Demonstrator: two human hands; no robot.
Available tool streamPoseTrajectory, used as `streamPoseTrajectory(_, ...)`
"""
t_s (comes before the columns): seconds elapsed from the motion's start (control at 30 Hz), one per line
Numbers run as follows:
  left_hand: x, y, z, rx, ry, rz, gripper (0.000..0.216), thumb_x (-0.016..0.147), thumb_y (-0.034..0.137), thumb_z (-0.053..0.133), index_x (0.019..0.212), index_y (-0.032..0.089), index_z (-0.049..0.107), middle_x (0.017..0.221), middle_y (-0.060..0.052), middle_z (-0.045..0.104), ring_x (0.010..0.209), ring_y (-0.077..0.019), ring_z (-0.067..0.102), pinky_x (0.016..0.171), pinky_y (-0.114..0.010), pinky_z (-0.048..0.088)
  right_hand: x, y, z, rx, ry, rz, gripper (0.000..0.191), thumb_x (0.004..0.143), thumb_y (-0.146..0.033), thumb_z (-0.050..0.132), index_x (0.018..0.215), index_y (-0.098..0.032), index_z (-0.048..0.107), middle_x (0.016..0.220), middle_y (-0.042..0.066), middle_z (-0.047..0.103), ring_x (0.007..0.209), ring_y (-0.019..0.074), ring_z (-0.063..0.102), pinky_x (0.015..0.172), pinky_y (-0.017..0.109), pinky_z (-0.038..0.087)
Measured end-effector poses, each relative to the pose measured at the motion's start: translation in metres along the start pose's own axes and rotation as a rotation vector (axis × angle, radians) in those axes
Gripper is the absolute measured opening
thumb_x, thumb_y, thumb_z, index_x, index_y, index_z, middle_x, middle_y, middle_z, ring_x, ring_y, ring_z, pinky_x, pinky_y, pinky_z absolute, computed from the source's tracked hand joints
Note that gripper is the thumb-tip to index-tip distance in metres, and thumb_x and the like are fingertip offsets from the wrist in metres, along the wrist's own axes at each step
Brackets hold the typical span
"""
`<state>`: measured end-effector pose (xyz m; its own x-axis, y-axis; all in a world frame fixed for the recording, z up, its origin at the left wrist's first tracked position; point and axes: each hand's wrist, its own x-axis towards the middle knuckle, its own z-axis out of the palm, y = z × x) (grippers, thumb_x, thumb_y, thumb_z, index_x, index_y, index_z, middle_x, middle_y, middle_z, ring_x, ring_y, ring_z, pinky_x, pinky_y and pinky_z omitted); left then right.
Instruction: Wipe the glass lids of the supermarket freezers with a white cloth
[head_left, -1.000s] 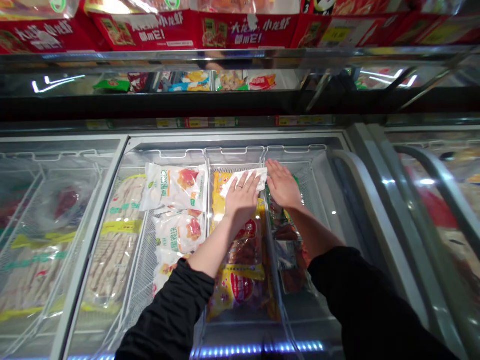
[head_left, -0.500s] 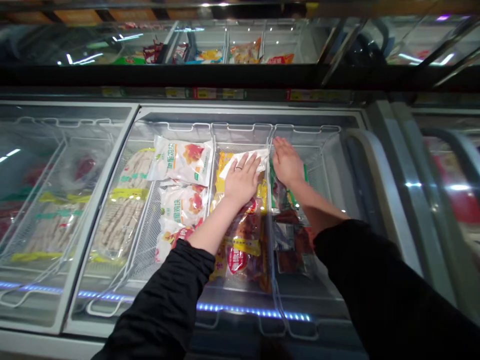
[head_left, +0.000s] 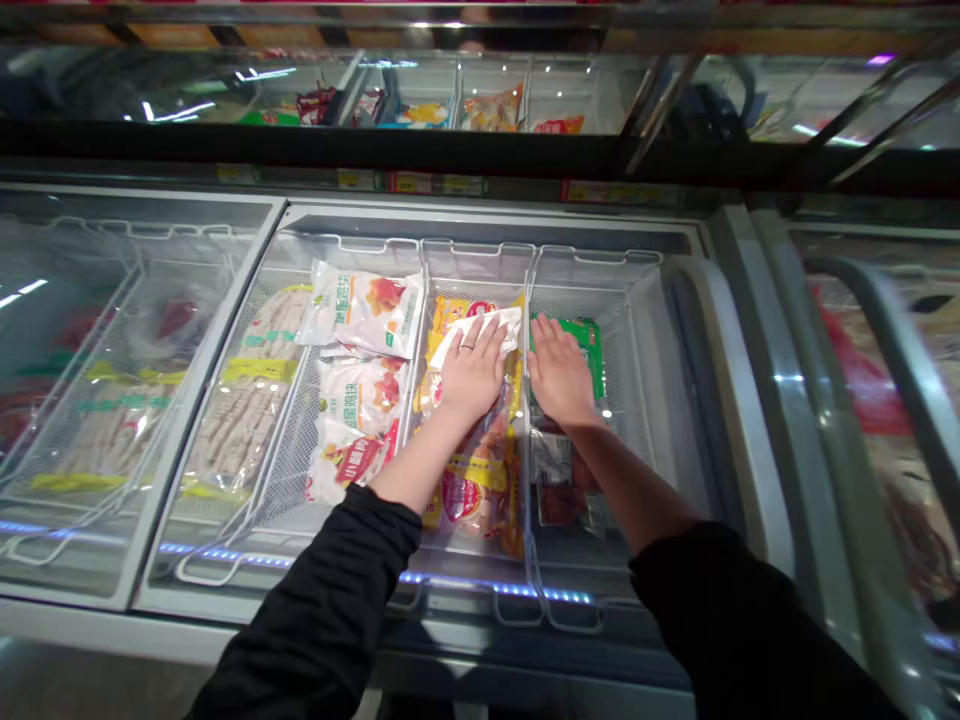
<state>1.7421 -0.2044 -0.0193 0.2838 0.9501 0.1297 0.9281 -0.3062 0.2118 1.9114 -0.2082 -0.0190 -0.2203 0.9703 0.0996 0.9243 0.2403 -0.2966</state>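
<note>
My left hand (head_left: 474, 368) lies flat on a white cloth or paper wipe (head_left: 511, 322), fingers stretched out, a ring on one of them. Beneath the wipe is the clear glass lid (head_left: 626, 300) of a chest freezer. To its right, my right hand (head_left: 560, 375) rests with fingers extended and nothing in it, apparently on the same glass. Under the lid, yellow food packs (head_left: 471, 470) lie below my left hand, and a green pack (head_left: 589, 345) shows partly behind my right hand.
White chicken packs (head_left: 367, 305) fill the wire basket on the left, beside long pale packs (head_left: 236, 430). A curved grey handle (head_left: 739, 370) runs along the right side. Behind the freezer stands a glazed upper cabinet with more packs (head_left: 491, 108).
My right hand has slid toward me and slightly left over the lid. The left hand and the wipe have shifted a little left and nearer. The view has moved slightly.
</note>
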Motion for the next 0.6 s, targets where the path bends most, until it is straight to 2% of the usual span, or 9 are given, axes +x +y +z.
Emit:
streamPoseTrajectory(0.07, 0.007, 0.004, 0.001, 0.010, -0.038, 0.067, 0.053, 0.107, 0.031, 0.028, 0.158, 0.021, 0.039, 0.167, 0.002, 0.031, 0.156, -0.0200, 0.024, 0.129, -0.045, 0.020, 0.000, 0.000, 0.001, 0.014, 0.003, 0.001, 0.061, 0.102, -0.027, 0.027, 0.158, -0.005, 0.034, 0.166, 0.013, 0.032, 0.155, 0.0285, 0.026, 0.128, 0.051, 0.022)
streamPoseTrajectory(0.13, 0.019, -0.004, -0.001, 0.009, -0.081, 0.116, 0.053, 0.107, 0.031, 0.028, 0.159, 0.023, 0.038, 0.167, 0.003, 0.030, 0.156, -0.0189, 0.025, 0.129, -0.043, 0.020, 0.000, 0.001, 0.002, 0.021, 0.010, 0.000, 0.061, 0.102, -0.027, 0.027, 0.158, -0.004, 0.035, 0.166, 0.013, 0.033, 0.155, 0.0284, 0.026, 0.128, 0.050, 0.022)
streamPoseTrajectory(0.23, 0.017, -0.025, -0.009, 0.002, -0.078, 0.006, 0.055, 0.106, 0.030, 0.027, 0.160, 0.022, 0.035, 0.167, 0.001, 0.030, 0.156, -0.0197, 0.025, 0.128, -0.045, 0.021, 0.000, 0.003, 0.003, 0.032, 0.029, -0.004, 0.061, 0.101, -0.025, 0.028, 0.159, -0.007, 0.034, 0.166, 0.011, 0.034, 0.155, 0.0281, 0.027, 0.128, 0.052, 0.024)
streamPoseTrajectory(0.3, -0.006, -0.030, -0.014, 0.003, -0.050, -0.081, 0.055, 0.106, 0.030, 0.026, 0.160, 0.020, 0.035, 0.168, 0.000, 0.030, 0.156, -0.0209, 0.024, 0.128, -0.047, 0.021, 0.000, 0.003, 0.003, 0.042, 0.033, -0.007, 0.061, 0.101, -0.025, 0.029, 0.160, -0.009, 0.034, 0.165, 0.010, 0.035, 0.154, 0.0286, 0.028, 0.127, 0.054, 0.025)
streamPoseTrajectory(0.37, -0.039, -0.021, -0.016, 0.008, -0.052, -0.077, 0.055, 0.106, 0.031, 0.026, 0.160, 0.021, 0.035, 0.168, 0.001, 0.028, 0.157, -0.0204, 0.022, 0.128, -0.046, 0.021, 0.000, 0.002, 0.002, 0.048, 0.033, -0.007, 0.061, 0.101, -0.024, 0.029, 0.159, -0.009, 0.034, 0.165, 0.010, 0.036, 0.154, 0.0292, 0.028, 0.127, 0.055, 0.025)
streamPoseTrajectory(0.47, -0.075, 0.009, -0.014, 0.019, -0.090, -0.014, 0.055, 0.106, 0.032, 0.029, 0.160, 0.024, 0.035, 0.168, 0.003, 0.026, 0.157, -0.0196, 0.019, 0.129, -0.044, 0.019, 0.000, 0.001, 0.000, 0.058, 0.025, -0.005, 0.061, 0.101, -0.024, 0.029, 0.159, -0.007, 0.033, 0.165, 0.012, 0.034, 0.155, 0.0292, 0.027, 0.128, 0.054, 0.023)
streamPoseTrajectory(0.53, -0.077, 0.023, -0.010, 0.017, -0.114, 0.027, 0.055, 0.106, 0.033, 0.030, 0.160, 0.024, 0.035, 0.168, 0.003, 0.027, 0.157, -0.0197, 0.020, 0.129, -0.043, 0.020, 0.000, 0.001, 0.000, 0.065, 0.016, -0.005, 0.061, 0.100, -0.023, 0.029, 0.159, -0.007, 0.033, 0.166, 0.012, 0.034, 0.155, 0.0291, 0.026, 0.128, 0.055, 0.021)
streamPoseTrajectory(0.6, -0.063, 0.023, -0.007, 0.008, -0.121, 0.071, 0.055, 0.106, 0.033, 0.031, 0.160, 0.024, 0.036, 0.168, 0.003, 0.028, 0.157, -0.0192, 0.021, 0.129, -0.043, 0.020, 0.000, 0.002, 0.001, 0.067, 0.015, -0.004, 0.061, 0.100, -0.022, 0.029, 0.160, -0.009, 0.032, 0.166, 0.011, 0.033, 0.155, 0.0289, 0.025, 0.128, 0.055, 0.021)
